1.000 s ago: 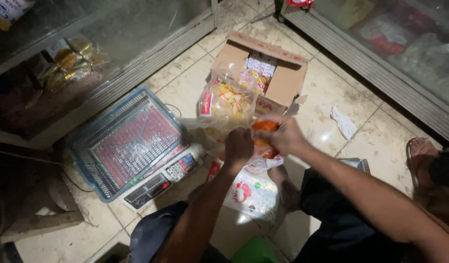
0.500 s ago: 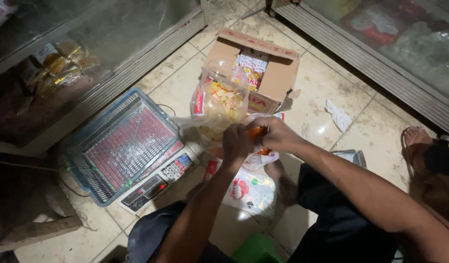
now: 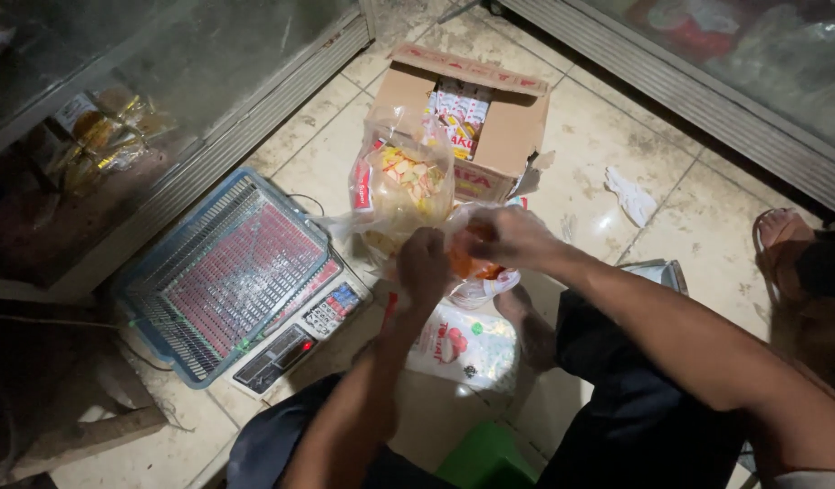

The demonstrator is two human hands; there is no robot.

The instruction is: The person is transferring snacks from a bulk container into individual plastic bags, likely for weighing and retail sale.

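Cream floor tiles [image 3: 608, 136], stained and lit from above, fill the middle of the frame, hemmed in by a glass-fronted cabinet [image 3: 164, 81] along the upper left and another glass case with a ribbed metal base [image 3: 707, 91] across the upper right. At left centre lies a blue-edged electronic scale [image 3: 227, 281], its red grid platform bare and its keypad turned toward the lower middle. A crumpled white scrap [image 3: 632, 196] sits on the tiles right of centre, well apart from everything else. A sandalled foot of someone else [image 3: 780, 240] shows at the right edge.

At top centre an open cardboard box [image 3: 508, 136] holds upright packets [image 3: 461, 109] with red and white print. Just in front of it, leaning against it, stands a clear plastic bag of pale and orange snacks [image 3: 404, 181]. A flat printed plastic bag [image 3: 458, 340] lies on the floor below the hands, and a green stool [image 3: 481, 462] edges in at the bottom.

At the centre of the frame, the left hand [image 3: 424, 267] and right hand [image 3: 508, 237] meet with fingers curled and pinched on a small clear bag of orange contents [image 3: 467, 263], held just above the floor beside the big snack bag.
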